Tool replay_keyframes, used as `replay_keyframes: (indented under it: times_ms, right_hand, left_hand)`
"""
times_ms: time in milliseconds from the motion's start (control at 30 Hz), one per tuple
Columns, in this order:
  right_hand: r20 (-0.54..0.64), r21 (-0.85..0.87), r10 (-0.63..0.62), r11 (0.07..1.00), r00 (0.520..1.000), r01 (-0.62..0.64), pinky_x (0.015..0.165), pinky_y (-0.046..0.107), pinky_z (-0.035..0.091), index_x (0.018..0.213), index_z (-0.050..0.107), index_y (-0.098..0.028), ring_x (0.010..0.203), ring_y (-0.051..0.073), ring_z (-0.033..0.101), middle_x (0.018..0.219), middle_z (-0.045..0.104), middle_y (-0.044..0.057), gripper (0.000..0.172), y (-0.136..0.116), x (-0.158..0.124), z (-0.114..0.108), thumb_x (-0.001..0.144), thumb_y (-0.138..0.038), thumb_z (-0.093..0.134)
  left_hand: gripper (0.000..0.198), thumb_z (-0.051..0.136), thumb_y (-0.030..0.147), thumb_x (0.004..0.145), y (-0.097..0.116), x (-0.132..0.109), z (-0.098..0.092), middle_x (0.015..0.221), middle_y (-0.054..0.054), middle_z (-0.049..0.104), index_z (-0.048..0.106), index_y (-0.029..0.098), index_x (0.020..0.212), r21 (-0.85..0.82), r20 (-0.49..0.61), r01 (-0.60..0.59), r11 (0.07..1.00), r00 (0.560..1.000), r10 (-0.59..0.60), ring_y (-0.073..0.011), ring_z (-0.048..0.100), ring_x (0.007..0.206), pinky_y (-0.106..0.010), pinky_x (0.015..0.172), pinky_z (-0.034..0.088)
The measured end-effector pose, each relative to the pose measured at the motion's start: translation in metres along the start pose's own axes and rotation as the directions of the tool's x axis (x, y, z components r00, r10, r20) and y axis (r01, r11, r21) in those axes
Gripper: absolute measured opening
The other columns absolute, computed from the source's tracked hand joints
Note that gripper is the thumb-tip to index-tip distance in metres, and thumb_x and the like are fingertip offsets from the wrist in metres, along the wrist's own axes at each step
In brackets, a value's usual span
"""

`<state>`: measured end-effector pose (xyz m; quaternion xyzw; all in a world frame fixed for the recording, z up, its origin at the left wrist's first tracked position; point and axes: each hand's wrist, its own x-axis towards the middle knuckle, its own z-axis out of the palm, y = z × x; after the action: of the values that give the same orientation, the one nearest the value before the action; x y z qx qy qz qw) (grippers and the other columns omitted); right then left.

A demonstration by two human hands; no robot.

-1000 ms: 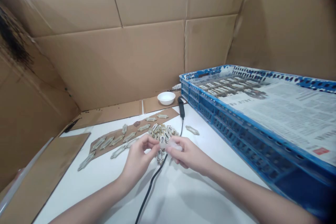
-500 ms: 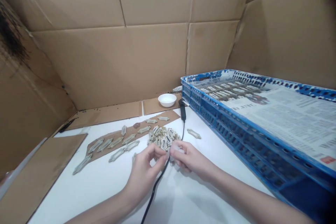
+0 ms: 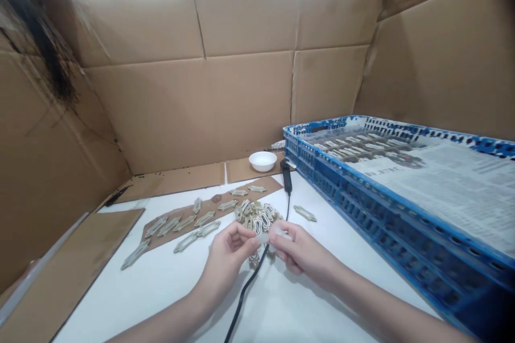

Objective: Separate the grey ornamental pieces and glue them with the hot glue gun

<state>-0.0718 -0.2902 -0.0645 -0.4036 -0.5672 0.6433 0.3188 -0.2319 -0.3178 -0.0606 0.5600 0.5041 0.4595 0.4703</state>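
Both hands meet over the near side of a heap of small ornate frame-shaped pieces [image 3: 263,220]. My left hand [image 3: 227,257] is closed, thumb and forefinger pinching the edge of a small pale flat piece [image 3: 262,237]. My right hand [image 3: 306,252] is closed around a whitish, translucent-looking thing [image 3: 281,231], held against the pale piece; its kind is not clear. Beneath the hands runs a black cable [image 3: 246,286]. Further left, several more frame-shaped pieces [image 3: 205,218] lie spread over a brown cardboard strip [image 3: 177,210] and the white tabletop [image 3: 161,289].
A blue plastic crate [image 3: 341,182] on the right holds newspaper [image 3: 442,177] and rows of similar pieces [image 3: 354,147]. At the back stand a white bowl [image 3: 263,161] and a black handheld device [image 3: 287,177] on the cable. Cardboard walls [image 3: 241,96] enclose the table.
The camera has tilted up, so a window shows above the cardboard and the scene sits slightly lower and further right. Both hands stay together in nearly the same pose.
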Motion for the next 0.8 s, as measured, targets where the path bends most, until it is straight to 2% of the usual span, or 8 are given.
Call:
replay_keyframes:
  times_ms: [67, 167, 233, 400, 467, 567, 667, 800]
  right_hand:
    - [-0.027, -0.081, -0.047, 0.996, 0.999, 0.045, 0.032, 0.015, 0.018, 0.069, 0.043, -0.018, 0.033, 0.003, 0.025, 0.047, 0.039, -0.009, 0.013, 0.002, 0.000, 0.000, 0.075, -0.030, 0.045]
    - [-0.067, -0.232, -0.231, 0.950, 0.971, 0.211, 0.040, 0.016, 0.027, 0.066, 0.045, -0.017, 0.041, 0.004, 0.034, 0.050, 0.042, -0.006, 0.012, 0.006, 0.000, -0.001, 0.075, -0.025, 0.046]
    - [-0.071, -0.263, -0.292, 0.928, 0.954, 0.264, 0.043, 0.016, 0.029, 0.064, 0.046, -0.016, 0.045, 0.005, 0.037, 0.050, 0.042, -0.005, 0.012, 0.007, 0.001, -0.001, 0.074, -0.022, 0.047]
    - [-0.133, -0.109, -0.109, 0.989, 0.985, 0.095, 0.033, 0.016, 0.019, 0.066, 0.046, -0.018, 0.033, 0.004, 0.026, 0.042, 0.034, -0.009, 0.007, 0.005, 0.001, -0.002, 0.071, -0.023, 0.046]
    - [-0.175, -0.063, -0.093, 0.995, 0.980, 0.083, 0.032, 0.016, 0.017, 0.065, 0.046, -0.018, 0.032, 0.004, 0.025, 0.041, 0.031, -0.010, 0.005, 0.005, 0.003, -0.003, 0.069, -0.022, 0.046]
    - [-0.217, -0.025, -0.095, 0.996, 0.971, 0.091, 0.031, 0.015, 0.017, 0.066, 0.048, -0.017, 0.033, 0.003, 0.025, 0.042, 0.030, -0.010, 0.005, 0.006, 0.005, -0.005, 0.067, -0.021, 0.047]
    - [-0.234, -0.018, -0.091, 0.996, 0.968, 0.089, 0.031, 0.015, 0.017, 0.066, 0.049, -0.017, 0.033, 0.003, 0.025, 0.042, 0.030, -0.010, 0.005, 0.009, 0.007, -0.007, 0.066, -0.022, 0.046]
    - [-0.235, -0.014, -0.105, 0.994, 0.966, 0.105, 0.031, 0.015, 0.018, 0.067, 0.049, -0.017, 0.033, 0.003, 0.026, 0.043, 0.031, -0.010, 0.005, 0.007, 0.005, -0.008, 0.066, -0.021, 0.046]
  left_hand:
    - [0.015, 0.057, 0.027, 0.074, -0.001, 0.000, 0.000, 0.067, 0.002, 0.054, 0.049, 0.015, 0.072, 0.037, -0.004, -0.004, 0.999, 1.000, 0.004, -0.0101, 0.051, 0.064, -0.022, 0.062, 0.040]
    - [0.014, 0.056, 0.027, 0.074, -0.003, -0.001, 0.002, 0.065, 0.002, 0.054, 0.049, 0.015, 0.071, 0.079, 0.006, -0.016, 0.997, 1.000, 0.015, -0.0099, 0.050, 0.063, -0.021, 0.060, 0.039]
    - [0.014, 0.056, 0.027, 0.075, -0.003, -0.003, 0.004, 0.064, 0.002, 0.053, 0.049, 0.015, 0.072, 0.086, 0.025, -0.024, 0.996, 0.999, 0.022, -0.0097, 0.050, 0.061, -0.020, 0.057, 0.039]
    - [0.016, 0.050, 0.032, 0.079, 0.004, 0.001, -0.002, 0.070, -0.001, 0.057, 0.052, 0.016, 0.075, 0.252, 0.062, -0.113, 0.961, 0.993, 0.100, -0.0124, 0.053, 0.066, -0.023, 0.061, 0.041]
    - [0.018, 0.046, 0.032, 0.081, 0.004, 0.010, -0.011, 0.077, -0.003, 0.059, 0.054, 0.017, 0.077, 0.433, 0.002, -0.205, 0.878, 0.974, 0.226, -0.0150, 0.054, 0.075, -0.027, 0.070, 0.041]
    - [0.022, 0.042, 0.032, 0.083, -0.006, 0.029, -0.027, 0.094, -0.005, 0.059, 0.058, 0.019, 0.089, 0.712, -0.010, -0.246, 0.658, 0.933, 0.359, -0.0204, 0.049, 0.093, -0.034, 0.082, 0.036]
    - [0.029, 0.040, 0.032, 0.083, -0.021, 0.043, -0.035, 0.100, -0.007, 0.060, 0.058, 0.022, 0.104, 0.840, 0.014, -0.181, 0.511, 0.949, 0.314, -0.0246, 0.046, 0.097, -0.040, 0.084, 0.034]
    - [0.026, 0.040, 0.032, 0.082, -0.032, 0.047, -0.034, 0.093, -0.004, 0.065, 0.062, 0.023, 0.093, 0.858, 0.031, -0.159, 0.488, 0.965, 0.259, -0.0239, 0.050, 0.089, -0.039, 0.079, 0.036]
